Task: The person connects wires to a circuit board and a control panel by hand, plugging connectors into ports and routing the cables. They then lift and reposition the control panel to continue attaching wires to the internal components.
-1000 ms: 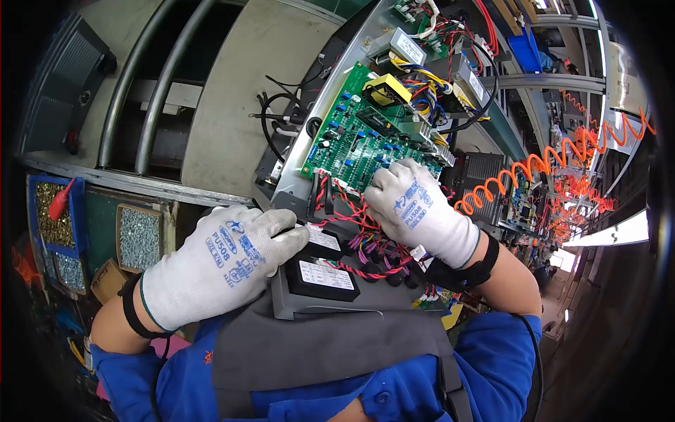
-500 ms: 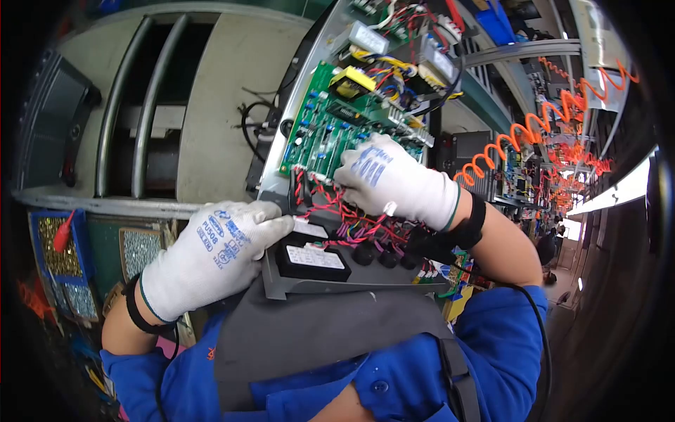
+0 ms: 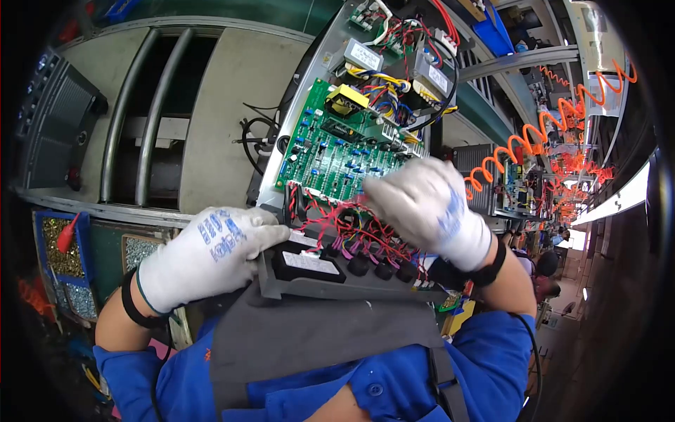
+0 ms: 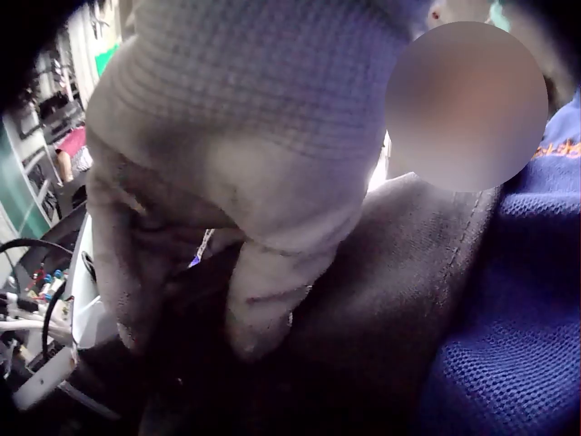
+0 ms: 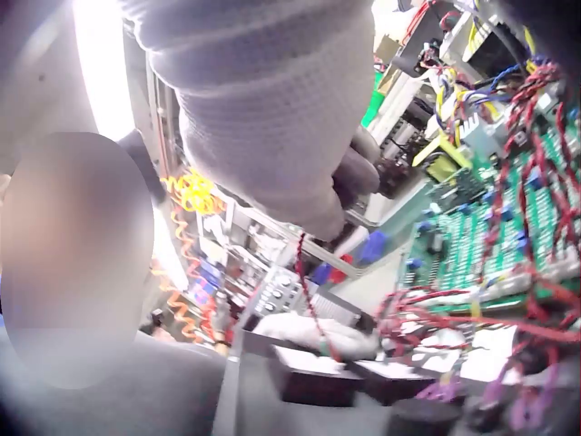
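Note:
In the head view my gloved right hand [image 3: 432, 207] is above the wiring at the green circuit board's [image 3: 330, 162] near edge. Its fingertips pinch a twisted red-and-black wire [image 5: 305, 277], which runs down to a black module in the right wrist view. My gloved left hand [image 3: 214, 253] grips the left end of the grey front panel [image 3: 281, 290], thumb and fingers spread across its edge in the left wrist view. Beside its fingertips are two black modules with white labels [image 3: 309, 263]. Red and black wires [image 3: 337, 224] lie bunched between panel and board.
Transformers [image 3: 430, 79] and a yellow-wrapped coil [image 3: 346, 100] fill the far end of the metal chassis. Metal rollers [image 3: 156, 119] and screw bins [image 3: 65, 246] are at left. Orange coiled hoses [image 3: 520, 144] hang at right. Another grey unit [image 3: 62, 126] stands far left.
My right hand has risen off the board's near edge and moved right, its wrist turning. My left hand stays at the panel's end. The head view has shifted slightly.

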Tool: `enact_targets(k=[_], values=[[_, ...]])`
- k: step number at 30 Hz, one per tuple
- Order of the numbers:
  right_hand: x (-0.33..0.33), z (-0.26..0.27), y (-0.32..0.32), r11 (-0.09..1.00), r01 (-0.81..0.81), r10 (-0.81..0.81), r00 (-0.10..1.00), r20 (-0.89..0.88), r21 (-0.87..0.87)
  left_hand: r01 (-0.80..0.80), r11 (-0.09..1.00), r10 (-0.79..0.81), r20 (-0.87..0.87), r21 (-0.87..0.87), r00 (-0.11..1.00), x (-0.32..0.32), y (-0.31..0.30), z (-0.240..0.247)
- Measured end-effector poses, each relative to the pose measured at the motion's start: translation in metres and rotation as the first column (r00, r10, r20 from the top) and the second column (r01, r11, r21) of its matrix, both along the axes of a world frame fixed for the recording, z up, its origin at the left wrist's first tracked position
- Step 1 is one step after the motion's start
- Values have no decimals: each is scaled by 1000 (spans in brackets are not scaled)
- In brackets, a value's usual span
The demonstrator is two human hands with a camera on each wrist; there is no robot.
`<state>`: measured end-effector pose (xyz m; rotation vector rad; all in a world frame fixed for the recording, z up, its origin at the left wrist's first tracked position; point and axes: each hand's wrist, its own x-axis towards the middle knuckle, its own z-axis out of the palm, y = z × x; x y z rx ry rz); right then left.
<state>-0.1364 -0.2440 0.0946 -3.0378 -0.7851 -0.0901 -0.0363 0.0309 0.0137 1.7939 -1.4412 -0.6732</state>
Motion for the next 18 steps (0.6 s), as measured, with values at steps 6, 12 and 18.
enact_targets(k=[6,12,18], values=[[12,-46,12,978,145,-170,970,-176,-151,49,996,-48,-20,69,999,11,-7,2],[18,-50,19,740,622,-294,642,-708,256,75,988,-77,13,132,997,14,-7,0],[6,-74,8,581,681,-205,652,-730,446,21,998,-22,11,64,1000,11,-5,-5]])
